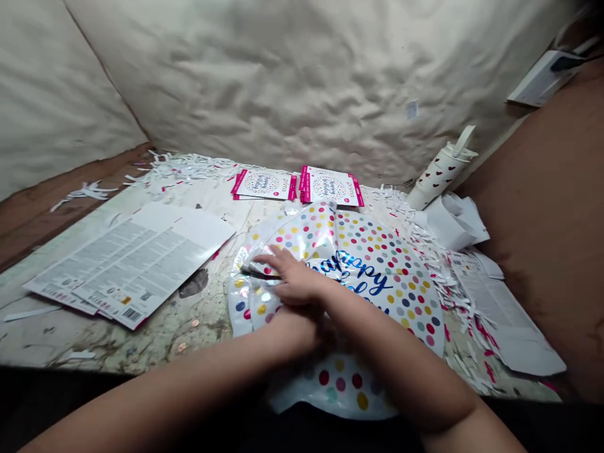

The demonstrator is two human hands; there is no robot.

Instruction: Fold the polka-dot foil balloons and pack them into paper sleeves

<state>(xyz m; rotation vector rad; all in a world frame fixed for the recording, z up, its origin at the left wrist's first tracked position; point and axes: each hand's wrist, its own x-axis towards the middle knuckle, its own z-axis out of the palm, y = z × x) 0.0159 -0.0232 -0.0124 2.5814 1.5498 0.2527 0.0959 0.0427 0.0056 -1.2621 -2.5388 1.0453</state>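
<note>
Deflated white foil balloons (415, 296) with coloured dots and blue "happy" lettering lie flat and overlapping at the table's front edge, one half folded over. My right hand (295, 277) reaches across to the left and rests on the folded foil, palm down with its fingers stretched out. A dark narrow streak shows beside its fingertips; I cannot make out whether it is a shadow or an object. My left hand (309, 330) lies lower on the foil, crossed under my right forearm. Its fingers are hidden and blurred.
Large printed card sheets (141, 264) lie at the left. Two stacks of pink-edged packets, the left (264, 184) and the right (333, 187), sit behind the balloons. A heart-patterned tumbler (441, 173), crumpled paper (455, 220), another card (504, 314) and paper shreds (182, 168) line the edges.
</note>
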